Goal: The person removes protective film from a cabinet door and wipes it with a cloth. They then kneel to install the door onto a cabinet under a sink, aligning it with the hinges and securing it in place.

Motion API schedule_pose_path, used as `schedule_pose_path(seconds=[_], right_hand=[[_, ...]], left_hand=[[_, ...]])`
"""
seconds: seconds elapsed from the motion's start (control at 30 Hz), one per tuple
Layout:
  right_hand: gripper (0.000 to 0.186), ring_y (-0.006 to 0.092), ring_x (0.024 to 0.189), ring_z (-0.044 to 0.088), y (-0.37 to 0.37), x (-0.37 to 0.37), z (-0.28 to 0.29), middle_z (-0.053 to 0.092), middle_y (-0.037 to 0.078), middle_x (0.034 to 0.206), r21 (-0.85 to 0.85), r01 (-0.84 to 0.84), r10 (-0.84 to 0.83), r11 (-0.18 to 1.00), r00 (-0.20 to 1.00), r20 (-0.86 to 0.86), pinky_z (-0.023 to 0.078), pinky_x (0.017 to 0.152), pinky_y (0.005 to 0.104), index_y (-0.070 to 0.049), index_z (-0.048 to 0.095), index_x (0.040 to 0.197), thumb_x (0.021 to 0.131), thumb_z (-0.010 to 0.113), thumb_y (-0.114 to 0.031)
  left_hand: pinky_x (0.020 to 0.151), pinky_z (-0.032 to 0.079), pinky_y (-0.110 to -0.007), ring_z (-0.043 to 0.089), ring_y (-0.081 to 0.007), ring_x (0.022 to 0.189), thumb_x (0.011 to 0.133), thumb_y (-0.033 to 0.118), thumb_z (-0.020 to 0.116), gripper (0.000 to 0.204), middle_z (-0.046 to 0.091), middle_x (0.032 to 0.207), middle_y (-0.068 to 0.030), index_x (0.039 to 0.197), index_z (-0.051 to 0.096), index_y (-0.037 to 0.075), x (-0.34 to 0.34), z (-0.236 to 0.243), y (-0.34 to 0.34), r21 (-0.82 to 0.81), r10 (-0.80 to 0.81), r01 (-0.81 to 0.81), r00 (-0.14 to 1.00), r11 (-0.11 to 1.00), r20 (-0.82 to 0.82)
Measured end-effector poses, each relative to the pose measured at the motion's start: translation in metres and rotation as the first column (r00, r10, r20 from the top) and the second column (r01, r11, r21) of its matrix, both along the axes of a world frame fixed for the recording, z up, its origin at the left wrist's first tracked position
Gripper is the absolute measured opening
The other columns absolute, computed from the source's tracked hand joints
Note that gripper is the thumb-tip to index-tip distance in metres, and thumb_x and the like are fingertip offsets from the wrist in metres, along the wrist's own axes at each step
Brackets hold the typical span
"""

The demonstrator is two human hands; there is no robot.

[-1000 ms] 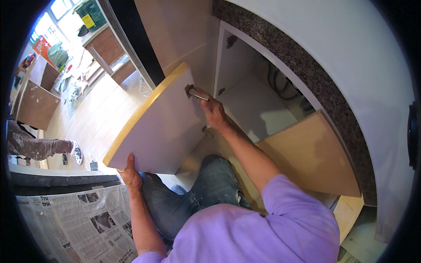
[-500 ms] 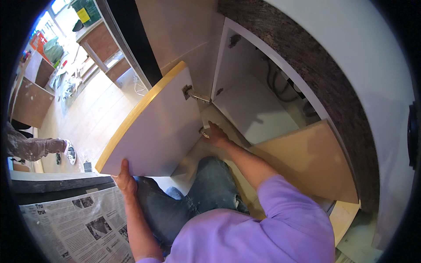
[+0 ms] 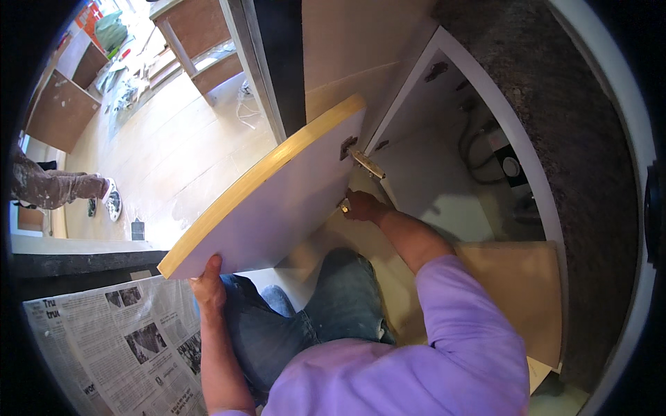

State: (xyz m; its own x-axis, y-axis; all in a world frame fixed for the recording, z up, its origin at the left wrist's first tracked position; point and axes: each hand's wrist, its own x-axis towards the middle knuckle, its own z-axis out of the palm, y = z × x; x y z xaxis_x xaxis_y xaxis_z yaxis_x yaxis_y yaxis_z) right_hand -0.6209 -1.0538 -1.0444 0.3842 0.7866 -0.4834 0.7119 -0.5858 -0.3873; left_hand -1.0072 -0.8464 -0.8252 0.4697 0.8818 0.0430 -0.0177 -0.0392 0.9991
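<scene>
A white cabinet door (image 3: 277, 201) with a raw yellow edge leans in front of me, its inner face toward me. My left hand (image 3: 210, 283) grips its lower left corner, thumb on the white face. At the door's far edge my right hand (image 3: 364, 206) is closed at the lower metal hinge (image 3: 344, 205); its fingertips are partly hidden. The upper hinge (image 3: 366, 163) sticks out from the door toward the open cabinet (image 3: 444, 166). Whether that hinge touches the cabinet I cannot tell.
A tan board (image 3: 513, 291) leans against the cabinet front at right. Inside the cabinet are a hose and a dark box with a round dial (image 3: 511, 166). Newspaper (image 3: 118, 347) lies under plastic at left. Another person's leg (image 3: 62, 187) stands on the floor beyond, near wooden units (image 3: 62, 111).
The door has shifted right and tilted, showing more of its yellow edge. My right hand has moved slightly right, its fingers now curled at the lower hinge. My view has turned too.
</scene>
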Motion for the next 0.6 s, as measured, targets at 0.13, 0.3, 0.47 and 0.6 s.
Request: schedule_pose_path(seconds=[0.13, 0.3, 0.47, 0.6], right_hand=[[0.094, 0.0424, 0.109, 0.066, -0.011, -0.011, -0.021, 0.068, 0.026, 0.115, 0.055, 0.093, -0.090, 0.994, 0.995, -0.054, 0.054, 0.093, 0.0509, -0.003, 0.035, 0.151, 0.075, 0.082, -0.034], [0.068, 0.0367, 0.123, 0.059, -0.005, -0.001, -0.012, 0.062, 0.018, 0.133, -0.031, -0.053, 0.051, 0.998, 0.997, -0.052, 0.048, 0.104, 0.0470, -0.009, 0.049, 0.143, 0.082, 0.075, -0.023], [0.047, 0.0352, 0.121, 0.060, -0.017, 0.068, -0.060, 0.062, 0.016, 0.132, -0.005, -0.205, 0.199, 0.979, 0.944, 0.263, 0.049, 0.102, 0.0466, -0.010, 0.063, 0.132, 0.085, 0.067, -0.018], [0.061, 0.0344, 0.121, 0.062, 0.012, 0.096, -0.026, 0.063, 0.017, 0.134, 0.251, 0.068, -0.130, 0.966, 0.962, 0.240, 0.052, 0.098, 0.0454, -0.014, 0.052, 0.145, 0.087, 0.071, -0.021]], left_hand=[[0.103, 0.045, -0.036, 0.060, -0.0202, 0.114, 0.087, 0.024, 0.084, 0.052, 0.066, 0.121, -0.0048, 0.130, 0.062, 0.004, -0.004, -0.017, 0.007, -0.105, 0.034, -0.023, 0.994, 0.994, 0.104], [0.103, 0.045, -0.036, 0.060, -0.0201, 0.114, 0.087, 0.025, 0.083, 0.051, 0.066, 0.121, -0.0047, 0.129, 0.062, 0.004, -0.019, -0.016, 0.007, -0.100, 0.007, 0.003, 0.994, 0.995, 0.105], [0.103, 0.045, -0.036, 0.060, -0.0199, 0.114, 0.087, 0.026, 0.084, 0.052, 0.066, 0.121, -0.0050, 0.129, 0.062, 0.003, -0.001, -0.010, 0.011, -0.060, -0.047, 0.056, 0.990, 0.997, 0.134], [0.102, 0.045, -0.036, 0.060, -0.0201, 0.115, 0.086, 0.029, 0.085, 0.057, 0.066, 0.122, -0.0057, 0.130, 0.061, 0.003, -0.013, -0.011, 0.008, -0.097, -0.041, 0.049, 0.996, 0.994, 0.082]])
